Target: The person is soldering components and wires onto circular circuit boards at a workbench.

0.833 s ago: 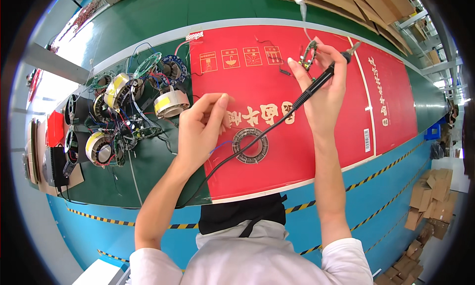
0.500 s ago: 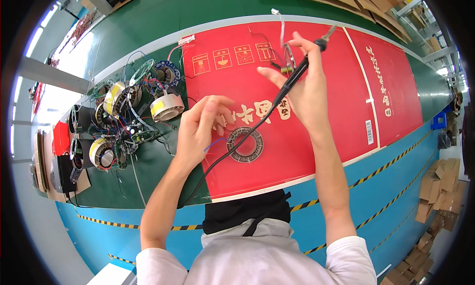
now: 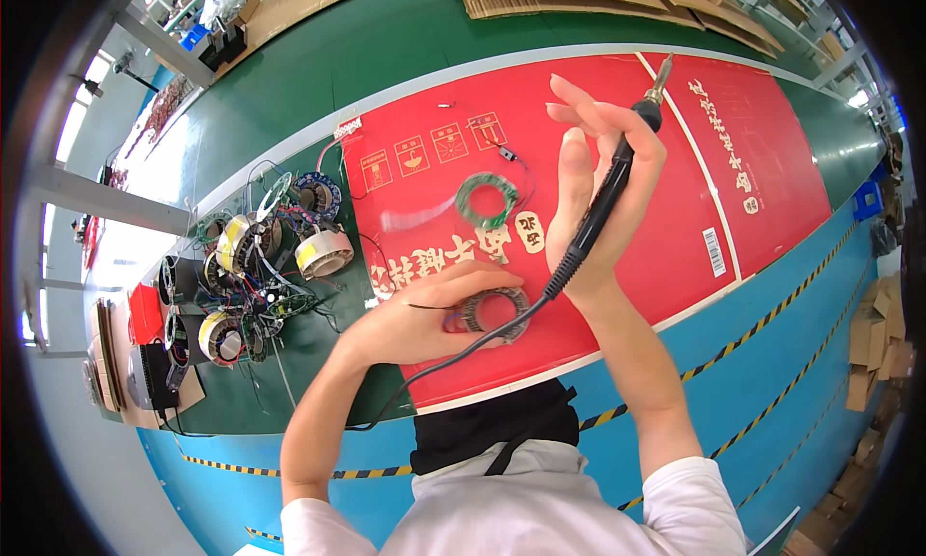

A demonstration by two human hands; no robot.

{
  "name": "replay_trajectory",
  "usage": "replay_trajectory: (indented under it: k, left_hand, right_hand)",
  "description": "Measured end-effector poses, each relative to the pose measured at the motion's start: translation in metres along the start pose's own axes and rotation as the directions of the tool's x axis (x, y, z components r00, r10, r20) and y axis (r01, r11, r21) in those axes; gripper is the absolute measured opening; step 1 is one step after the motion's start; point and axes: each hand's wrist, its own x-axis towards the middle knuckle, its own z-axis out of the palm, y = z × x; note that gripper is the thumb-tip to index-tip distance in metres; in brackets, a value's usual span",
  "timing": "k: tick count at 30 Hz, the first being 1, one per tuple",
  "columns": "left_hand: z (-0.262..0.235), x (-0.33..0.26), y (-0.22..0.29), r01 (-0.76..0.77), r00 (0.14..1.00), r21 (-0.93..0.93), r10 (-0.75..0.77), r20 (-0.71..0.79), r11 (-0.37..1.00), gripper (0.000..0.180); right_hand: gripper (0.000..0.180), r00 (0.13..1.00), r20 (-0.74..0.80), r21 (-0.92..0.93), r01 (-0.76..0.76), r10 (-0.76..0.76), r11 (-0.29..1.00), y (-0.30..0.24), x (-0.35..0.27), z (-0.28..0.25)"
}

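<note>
- The dark wound ring lies on the red sheet; probably stiff and fairly heavy, best taken by its outer rim, clear of the thin wires.
- The green ring board, at its twelve o'clock, looks light and fragile; edges only.
- Left hand comes in from nine o'clock, palm down, its grip straddling the wound ring, thumb nearest the body.
- Right hand, raised, cradles the soldering iron, fingers spread, tip towards one o'clock.
</note>
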Motion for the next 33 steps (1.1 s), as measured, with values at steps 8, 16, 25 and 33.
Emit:
replay_trajectory:
  k: [8, 16, 25, 33]
  left_hand:
    - [0.055, 0.097, -0.017, -0.152, 0.986, -0.089, 0.145, -0.079, 0.984, 0.046]
    - [0.061, 0.138, -0.013, -0.264, 0.884, 0.278, 0.347, -0.313, 0.924, 0.063]
    - [-0.013, 0.051, -0.065, 0.136, 0.835, 0.818, 0.38, -0.398, 0.559, 0.029]
    - [-0.035, 0.038, -0.056, 0.209, 0.747, 0.746, 0.39, -0.539, 0.632, 0.045]
  right_hand:
    - [0.033, 0.997, 0.0, 0.031, -0.071, 0.071, 0.997, -0.049, 0.013, -0.024]
    - [0.034, 1.0, 0.002, -0.123, -0.013, 0.013, 0.992, -0.061, 0.003, -0.054]
    - [0.054, 0.976, 0.219, 0.051, -0.015, 0.003, 0.999, -0.044, 0.002, 0.0]
    - [0.027, 0.973, 0.201, 0.014, -0.116, 0.111, 0.993, 0.004, -0.036, 0.013]
